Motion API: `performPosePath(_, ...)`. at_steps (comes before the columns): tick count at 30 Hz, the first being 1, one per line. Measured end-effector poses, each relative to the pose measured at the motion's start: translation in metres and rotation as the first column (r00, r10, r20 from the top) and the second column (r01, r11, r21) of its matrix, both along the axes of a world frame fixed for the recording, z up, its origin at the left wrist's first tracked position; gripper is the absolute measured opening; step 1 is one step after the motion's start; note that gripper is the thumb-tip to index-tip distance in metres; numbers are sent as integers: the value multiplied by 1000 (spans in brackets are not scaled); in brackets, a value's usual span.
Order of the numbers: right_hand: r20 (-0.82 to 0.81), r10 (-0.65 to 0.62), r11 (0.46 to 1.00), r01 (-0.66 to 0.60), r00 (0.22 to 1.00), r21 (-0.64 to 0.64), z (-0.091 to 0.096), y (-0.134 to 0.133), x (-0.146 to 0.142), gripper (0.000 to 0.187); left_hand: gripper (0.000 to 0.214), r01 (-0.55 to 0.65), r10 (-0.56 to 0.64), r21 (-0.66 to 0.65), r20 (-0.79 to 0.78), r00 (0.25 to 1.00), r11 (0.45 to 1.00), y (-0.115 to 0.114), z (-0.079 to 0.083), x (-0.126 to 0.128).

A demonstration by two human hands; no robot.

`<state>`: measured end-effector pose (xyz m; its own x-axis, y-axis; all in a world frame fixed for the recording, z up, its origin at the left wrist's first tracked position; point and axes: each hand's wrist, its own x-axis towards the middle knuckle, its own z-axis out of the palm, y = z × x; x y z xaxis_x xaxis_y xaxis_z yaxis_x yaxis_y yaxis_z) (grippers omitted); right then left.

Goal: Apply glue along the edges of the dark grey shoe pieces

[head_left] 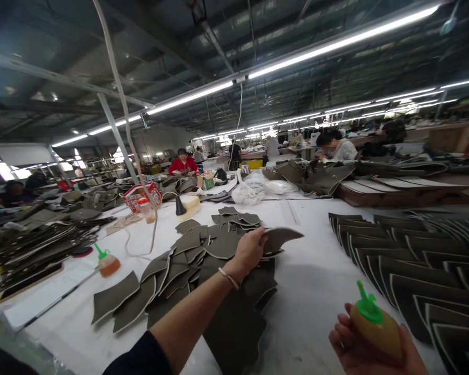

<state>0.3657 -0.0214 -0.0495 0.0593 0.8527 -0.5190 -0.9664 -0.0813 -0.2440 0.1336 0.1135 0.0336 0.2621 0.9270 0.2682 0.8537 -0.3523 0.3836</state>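
Observation:
My left hand (250,252) pinches the near end of a dark grey cut panel (281,238), whose pointed tip sticks out to the right above the pile. Under and around that hand lies a loose heap of similar dark panels (183,255) with pale edges. In my right hand (347,338), at the lower right, is a squeeze bottle (379,333) with a green nozzle cap and yellowish-brown contents. It is tilted, with the fingers wrapped round its body. To its right, overlapping rows of dark panels (406,271) are laid out on the white table (305,307).
A second green-capped bottle (108,264) stands at the left. Behind it are a red patterned basket (140,197), a hanging cable (121,94) and a black cone (180,206). Clear plastic bags (250,188) lie farther back. A person in red (183,164) sits across the table.

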Motion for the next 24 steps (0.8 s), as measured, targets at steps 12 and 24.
performPosePath(12, 217, -202, 966, 231, 955, -117, 44, -89, 26, 49, 30, 381, -388, -671, 148, 910, 636, -101, -31, 24)
performPosePath(24, 630, -293, 949, 298, 719, 102, -6, -155, 80, 47, 35, 189, -264, -397, -143, 954, 898, -181, -64, 92)
